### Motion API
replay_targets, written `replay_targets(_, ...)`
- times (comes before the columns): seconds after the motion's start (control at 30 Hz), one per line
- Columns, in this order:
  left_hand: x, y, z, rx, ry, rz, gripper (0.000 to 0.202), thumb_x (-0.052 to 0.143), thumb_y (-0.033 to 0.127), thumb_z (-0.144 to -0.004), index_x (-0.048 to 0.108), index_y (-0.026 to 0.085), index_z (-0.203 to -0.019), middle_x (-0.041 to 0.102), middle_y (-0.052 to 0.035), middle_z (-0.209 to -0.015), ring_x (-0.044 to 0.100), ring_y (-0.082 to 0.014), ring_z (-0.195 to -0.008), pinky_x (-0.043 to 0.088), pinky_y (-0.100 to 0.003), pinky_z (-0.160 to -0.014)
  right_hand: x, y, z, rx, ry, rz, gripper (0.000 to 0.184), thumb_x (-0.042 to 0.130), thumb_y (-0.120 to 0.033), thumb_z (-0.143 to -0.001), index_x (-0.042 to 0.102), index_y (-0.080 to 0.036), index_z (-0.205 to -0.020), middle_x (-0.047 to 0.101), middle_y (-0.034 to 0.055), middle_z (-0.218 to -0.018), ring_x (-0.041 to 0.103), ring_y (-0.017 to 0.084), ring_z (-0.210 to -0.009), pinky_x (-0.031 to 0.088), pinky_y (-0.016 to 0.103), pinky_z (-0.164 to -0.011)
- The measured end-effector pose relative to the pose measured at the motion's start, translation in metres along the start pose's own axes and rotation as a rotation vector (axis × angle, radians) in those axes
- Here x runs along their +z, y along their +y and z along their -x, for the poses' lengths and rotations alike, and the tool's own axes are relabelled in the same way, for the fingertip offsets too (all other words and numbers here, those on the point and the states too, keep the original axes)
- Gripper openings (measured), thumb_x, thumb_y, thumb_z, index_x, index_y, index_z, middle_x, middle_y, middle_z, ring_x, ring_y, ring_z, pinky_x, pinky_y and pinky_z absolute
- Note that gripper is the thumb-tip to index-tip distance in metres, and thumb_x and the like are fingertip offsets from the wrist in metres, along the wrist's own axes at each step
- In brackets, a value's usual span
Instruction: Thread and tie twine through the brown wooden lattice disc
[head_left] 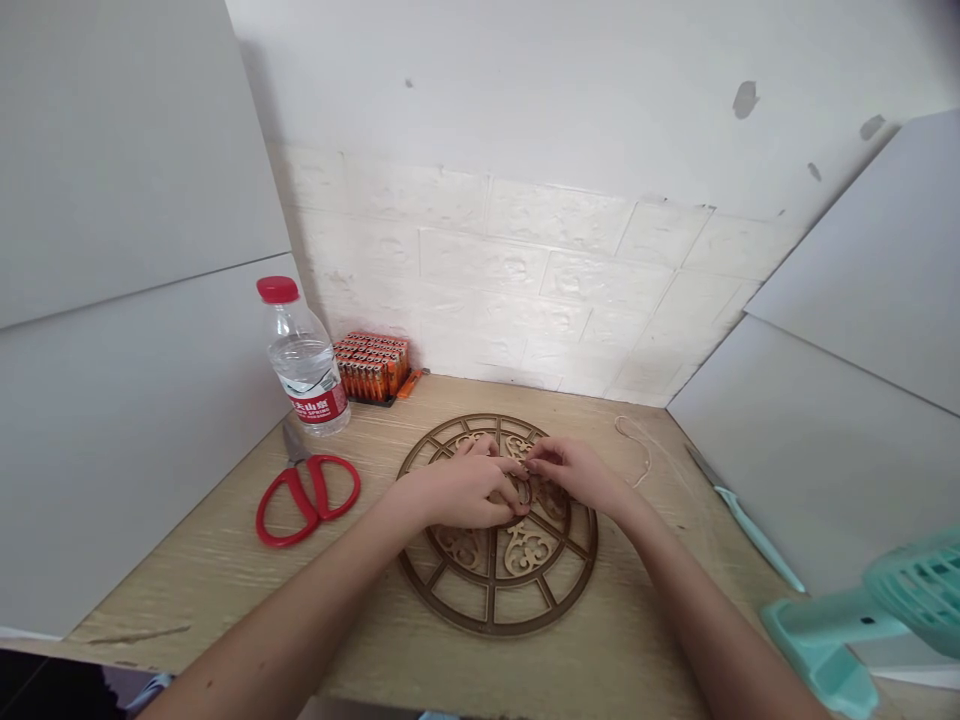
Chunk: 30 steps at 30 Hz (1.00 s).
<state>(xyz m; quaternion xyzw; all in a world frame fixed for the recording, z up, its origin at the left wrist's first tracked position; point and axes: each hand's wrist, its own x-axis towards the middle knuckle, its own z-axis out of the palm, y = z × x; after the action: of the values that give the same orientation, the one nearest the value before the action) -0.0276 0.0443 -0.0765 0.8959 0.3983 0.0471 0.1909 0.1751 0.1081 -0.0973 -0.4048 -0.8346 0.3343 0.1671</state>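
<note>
A round brown openwork panel [499, 629] lies flat on the table, with spokes, an outer ring and pale scroll ornaments [529, 550] in its inner sections. My left hand [469, 487] is over the panel's middle, its fingers bent and their tips close to a small ring-like part [525, 492] at the centre. From the right, my right hand [576, 472] reaches to the same spot, thumb and forefinger pinched together near the left fingertips. What the fingers hold, if anything, is too small and covered to make out.
Red-handled scissors [319, 487] and a water bottle [309, 375] stand left, before a block of orange batteries [373, 367]. At right are a thin string [640, 445], a knife with a mint handle [759, 538] and a mint fan [847, 620]. White boards and a wall enclose the table.
</note>
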Motion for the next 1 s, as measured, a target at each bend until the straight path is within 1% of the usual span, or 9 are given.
replay_targets(0.17,-0.0013,0.0001,-0.0004,-0.019,-0.016,0.023,0.028,0.047,0.040,-0.087,0.072,0.037,-0.099,0.048,0.0092,-0.139,0.034,-0.0306,-0.124,0.014,-0.052,-0.110,0.0005,0.0007,-0.0012,0.002,0.014,0.020,0.018,0.051,-0.027,-0.085,0.066,-0.018,-0.082,0.067,0.0031,-0.085,0.058,0.018,-0.078,0.041,0.029,-0.069)
replay_targets(0.33,-0.0026,-0.0004,-0.0016,-0.020,-0.017,0.026,0.026,0.049,0.040,-0.086,0.072,0.037,-0.097,0.049,0.0076,-0.138,0.033,-0.0301,-0.126,0.013,-0.051,-0.111,0.0017,0.0027,-0.0019,-0.006,0.027,0.012,0.017,0.052,-0.027,-0.084,0.066,-0.018,-0.081,0.067,0.0028,-0.083,0.058,0.017,-0.077,0.041,0.028,-0.069)
replay_targets(0.43,-0.0032,0.0001,-0.0022,-0.032,-0.032,0.041,0.028,0.048,0.042,-0.086,0.072,0.038,-0.099,0.049,0.0091,-0.137,0.031,-0.0324,-0.127,0.014,-0.052,-0.110,0.0028,0.0018,-0.0017,-0.014,0.029,-0.005,0.016,0.051,-0.025,-0.084,0.066,-0.018,-0.083,0.067,0.0019,-0.082,0.057,0.016,-0.074,0.041,0.027,-0.067)
replay_targets(0.53,-0.0033,0.0004,-0.0027,-0.042,-0.037,0.043,0.030,0.047,0.045,-0.086,0.072,0.039,-0.101,0.046,0.0101,-0.141,0.029,-0.0345,-0.128,0.015,-0.053,-0.109,0.0037,0.0011,-0.0022,-0.018,0.045,-0.008,0.017,0.050,-0.023,-0.084,0.065,-0.017,-0.084,0.067,0.0028,-0.083,0.057,0.017,-0.076,0.041,0.028,-0.069)
replay_targets(0.6,-0.0033,0.0003,-0.0029,-0.042,-0.035,0.038,0.030,0.047,0.047,-0.087,0.072,0.038,-0.100,0.043,0.0098,-0.143,0.029,-0.0343,-0.128,0.015,-0.053,-0.109,0.0042,0.0013,-0.0028,-0.018,0.060,-0.005,0.017,0.050,-0.024,-0.085,0.065,-0.017,-0.084,0.067,0.0036,-0.085,0.058,0.017,-0.078,0.041,0.029,-0.071)
replay_targets(0.77,-0.0022,-0.0014,-0.0037,-0.052,-0.051,0.063,0.032,0.045,0.049,-0.087,0.073,0.036,-0.099,0.043,0.0085,-0.144,0.025,-0.0379,-0.132,0.010,-0.057,-0.109,0.0056,0.0019,-0.0039,-0.035,0.072,0.009,0.016,0.051,-0.023,-0.084,0.065,-0.017,-0.082,0.066,0.0042,-0.087,0.057,0.018,-0.082,0.041,0.030,-0.073)
replay_targets(0.87,-0.0013,-0.0030,-0.0042,-0.035,-0.051,0.086,0.031,0.046,0.046,-0.087,0.072,0.036,-0.100,0.049,0.0081,-0.139,0.029,-0.0353,-0.130,0.008,-0.057,-0.110,0.0065,0.0022,-0.0043,-0.047,0.065,0.012,0.015,0.051,-0.022,-0.084,0.064,-0.017,-0.080,0.066,0.0037,-0.085,0.057,0.018,-0.080,0.041,0.030,-0.072)
replay_targets(1.0,-0.0012,-0.0039,-0.0048,-0.009,-0.050,0.104,0.030,0.046,0.044,-0.088,0.073,0.035,-0.096,0.055,0.0085,-0.134,0.037,-0.0294,-0.123,0.009,-0.052,-0.111,0.0063,0.0031,-0.0048,-0.052,0.066,0.010,0.015,0.051,-0.023,-0.085,0.064,-0.017,-0.082,0.066,0.0042,-0.088,0.057,0.018,-0.083,0.042,0.030,-0.075)
